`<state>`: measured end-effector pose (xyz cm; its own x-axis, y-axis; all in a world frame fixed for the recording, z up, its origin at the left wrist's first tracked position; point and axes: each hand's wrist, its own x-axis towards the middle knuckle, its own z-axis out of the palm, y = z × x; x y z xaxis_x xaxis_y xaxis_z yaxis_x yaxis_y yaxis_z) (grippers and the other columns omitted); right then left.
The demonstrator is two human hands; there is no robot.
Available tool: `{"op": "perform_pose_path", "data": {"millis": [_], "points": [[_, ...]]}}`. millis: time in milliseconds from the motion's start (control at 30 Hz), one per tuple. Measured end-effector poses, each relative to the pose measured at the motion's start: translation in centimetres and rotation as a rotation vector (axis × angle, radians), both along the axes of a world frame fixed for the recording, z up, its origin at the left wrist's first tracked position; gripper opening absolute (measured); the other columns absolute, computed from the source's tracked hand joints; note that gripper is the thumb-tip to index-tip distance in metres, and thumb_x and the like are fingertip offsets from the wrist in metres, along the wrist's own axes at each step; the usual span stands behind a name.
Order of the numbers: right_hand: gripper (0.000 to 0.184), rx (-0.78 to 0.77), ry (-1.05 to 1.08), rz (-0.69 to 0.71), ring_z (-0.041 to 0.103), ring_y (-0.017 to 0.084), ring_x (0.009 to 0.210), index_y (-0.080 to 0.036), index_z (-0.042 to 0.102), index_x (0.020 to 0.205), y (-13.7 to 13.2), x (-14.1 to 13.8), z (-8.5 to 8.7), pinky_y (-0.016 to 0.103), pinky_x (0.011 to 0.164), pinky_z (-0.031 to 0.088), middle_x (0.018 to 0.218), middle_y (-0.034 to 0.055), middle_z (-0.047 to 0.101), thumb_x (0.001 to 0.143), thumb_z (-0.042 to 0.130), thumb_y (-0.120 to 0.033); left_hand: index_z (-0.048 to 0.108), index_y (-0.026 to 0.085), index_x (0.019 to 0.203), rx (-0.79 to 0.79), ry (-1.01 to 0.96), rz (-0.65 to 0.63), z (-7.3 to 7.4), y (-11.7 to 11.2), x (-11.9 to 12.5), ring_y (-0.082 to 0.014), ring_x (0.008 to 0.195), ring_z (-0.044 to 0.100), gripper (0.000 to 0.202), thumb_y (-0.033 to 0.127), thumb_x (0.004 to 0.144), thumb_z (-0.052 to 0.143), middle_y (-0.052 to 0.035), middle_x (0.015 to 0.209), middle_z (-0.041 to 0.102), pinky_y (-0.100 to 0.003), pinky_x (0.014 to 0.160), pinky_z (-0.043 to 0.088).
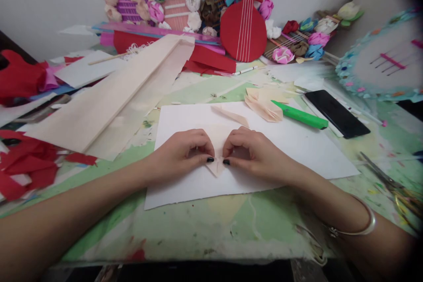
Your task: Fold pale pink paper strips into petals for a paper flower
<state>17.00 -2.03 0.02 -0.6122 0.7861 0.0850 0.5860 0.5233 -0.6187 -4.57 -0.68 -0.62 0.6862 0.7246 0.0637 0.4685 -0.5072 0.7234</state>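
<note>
Between my hands is a small cream paper piece (217, 170), folded to a point at its near end, lying over a large white sheet (185, 191). My left hand (187, 152) pinches its left side with thumb and fingertips. On the opposite side my right hand (253, 152) pinches it the same way, and the thumbs sit close together. Just beyond them lie a narrow cream paper strip (231, 115) and several folded cream paper pieces (264, 103). A green craft knife (302, 115) rests partly over those folded pieces.
A long cream paper sheet (128, 92) spans the left side, near red paper scraps (29, 167). Right of the white sheet are a black phone (337, 112) and scissors (390, 180). Along the wall stand paper-flower crafts and a red paper lute (243, 31).
</note>
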Motion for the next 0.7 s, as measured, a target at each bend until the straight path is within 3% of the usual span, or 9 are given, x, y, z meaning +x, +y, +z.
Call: {"op": "perform_pose_path", "data": {"millis": [700], "points": [[0.016, 0.010, -0.043, -0.004, 0.051, 0.016, 0.077, -0.019, 0.065, 0.082, -0.17, -0.61, -0.16, 0.029, 0.073, 0.034, 0.078, 0.0007, 0.066, 0.078, 0.054, -0.008, 0.066, 0.017, 0.078, 0.028, -0.014, 0.008, -0.01, 0.06, -0.19, -0.0130, 0.076, 0.057, 0.011, 0.014, 0.079, 0.056, -0.0011, 0.082, 0.062, -0.024, 0.069, 0.044]]}}
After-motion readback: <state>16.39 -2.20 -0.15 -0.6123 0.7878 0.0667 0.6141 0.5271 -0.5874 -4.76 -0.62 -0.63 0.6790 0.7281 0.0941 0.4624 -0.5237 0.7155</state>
